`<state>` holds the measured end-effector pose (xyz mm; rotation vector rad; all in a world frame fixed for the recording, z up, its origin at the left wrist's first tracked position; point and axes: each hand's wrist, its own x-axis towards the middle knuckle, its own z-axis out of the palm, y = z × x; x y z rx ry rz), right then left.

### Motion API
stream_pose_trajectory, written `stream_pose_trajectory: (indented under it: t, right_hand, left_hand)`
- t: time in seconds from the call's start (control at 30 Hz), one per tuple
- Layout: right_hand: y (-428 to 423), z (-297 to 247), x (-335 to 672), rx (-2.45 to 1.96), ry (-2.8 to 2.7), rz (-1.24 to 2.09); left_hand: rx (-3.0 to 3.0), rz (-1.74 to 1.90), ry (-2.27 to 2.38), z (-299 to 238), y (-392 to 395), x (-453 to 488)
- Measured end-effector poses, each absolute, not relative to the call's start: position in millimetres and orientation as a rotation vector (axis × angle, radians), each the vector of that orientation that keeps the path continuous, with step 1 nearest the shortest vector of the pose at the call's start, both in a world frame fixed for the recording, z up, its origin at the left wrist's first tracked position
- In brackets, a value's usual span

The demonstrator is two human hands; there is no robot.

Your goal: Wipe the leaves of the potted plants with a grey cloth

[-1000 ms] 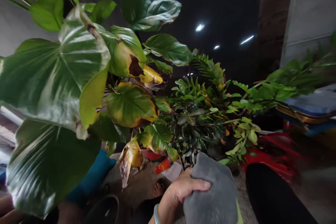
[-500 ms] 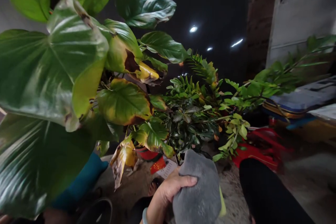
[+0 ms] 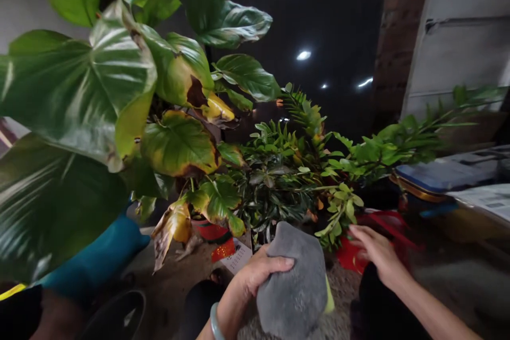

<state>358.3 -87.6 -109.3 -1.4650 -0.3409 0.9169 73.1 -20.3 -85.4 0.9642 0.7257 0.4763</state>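
My left hand (image 3: pixel 255 275) is closed on a grey cloth (image 3: pixel 294 284) with a yellow-green edge, low in the middle of the view; a pale bangle sits on that wrist. My right hand (image 3: pixel 374 251) is raised to the right of the cloth, fingers stretched out and holding nothing, close to the light green stems of a small-leaved plant (image 3: pixel 342 207). A big-leaved plant (image 3: pixel 103 95) with glossy green leaves, some yellowed and brown at the edges, fills the left.
A dark-leaved bush (image 3: pixel 279 186) stands in the middle behind the cloth. A red pot (image 3: pixel 209 231) and a red and white card (image 3: pixel 233 255) lie on the ground. A blue container (image 3: pixel 99 255) is at left, red plastic (image 3: pixel 382 223) and stacked boxes (image 3: pixel 450 175) at right.
My right hand has come up into view beside the cloth. The view has tilted down and shifted slightly; my left hand keeps its hold on the cloth.
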Motion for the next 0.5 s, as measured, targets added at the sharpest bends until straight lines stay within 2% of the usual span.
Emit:
stream_pose_trajectory:
  t: [0.17,0.3,0.43,0.5]
  right_hand:
    - [-38,-127,347,-1.328,-0.180,1.197]
    - [-35,-130,344,-1.133,-0.237,1.369]
    - [-28,-128,343,-1.009,-0.258,1.443]
    - [-24,-128,342,-0.961,-0.256,1.467]
  left_hand:
    - [1.000,0.473,0.769,-77,-28,74]
    - [1.066,0.475,0.775,-38,-26,86]
    - [1.050,0.776,0.731,21,-6,111]
    - [0.997,0.976,0.709,33,8,129]
